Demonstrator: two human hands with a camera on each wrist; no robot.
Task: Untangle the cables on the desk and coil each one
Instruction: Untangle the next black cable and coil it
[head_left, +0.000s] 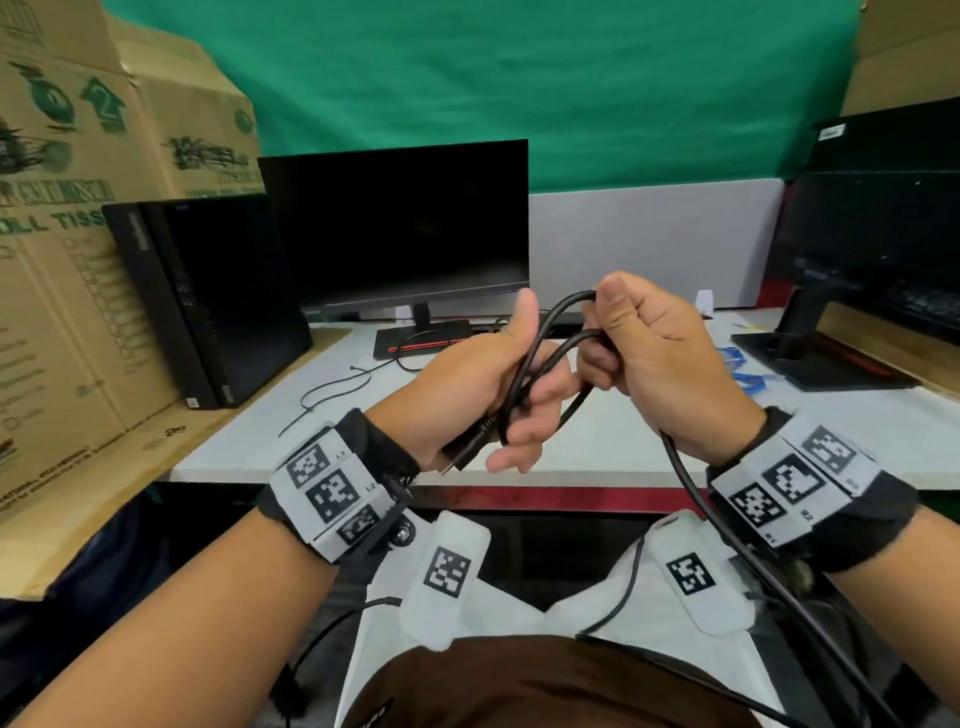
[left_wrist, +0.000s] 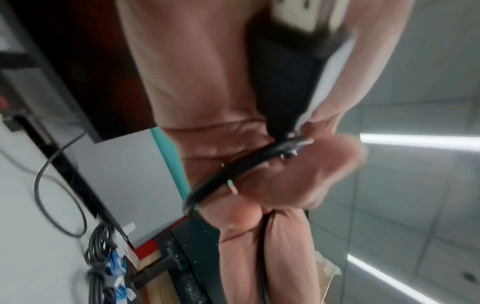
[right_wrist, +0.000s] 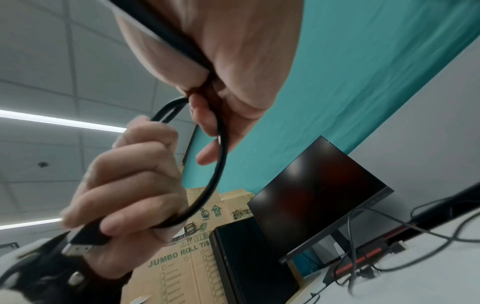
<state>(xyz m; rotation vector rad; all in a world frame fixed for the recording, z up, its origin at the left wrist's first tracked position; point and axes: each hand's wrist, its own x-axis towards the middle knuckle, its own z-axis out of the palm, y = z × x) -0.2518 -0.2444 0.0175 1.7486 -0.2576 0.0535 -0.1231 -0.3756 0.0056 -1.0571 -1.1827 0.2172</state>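
Both hands are raised in front of my chest, above the desk's front edge. My left hand (head_left: 511, 410) grips a black cable (head_left: 550, 332) just behind its flat plug (head_left: 462, 452), which points down toward my left wrist. Two loops of the cable arch over to my right hand (head_left: 610, 345), which is curled round them with the thumb on top. The rest of the cable drops from my right hand past the wrist and off to the lower right. In the right wrist view my left hand (right_wrist: 130, 185) holds the plug (right_wrist: 83, 242) and the cable (right_wrist: 219, 164).
A thin black cable (head_left: 332, 395) lies on the white desk (head_left: 597, 447) at the left, a blue cable (head_left: 743, 374) at the right. A monitor (head_left: 400, 228) and a PC tower (head_left: 208, 301) stand behind, cardboard boxes (head_left: 67, 208) at the left, a second monitor (head_left: 872, 249) at the right.
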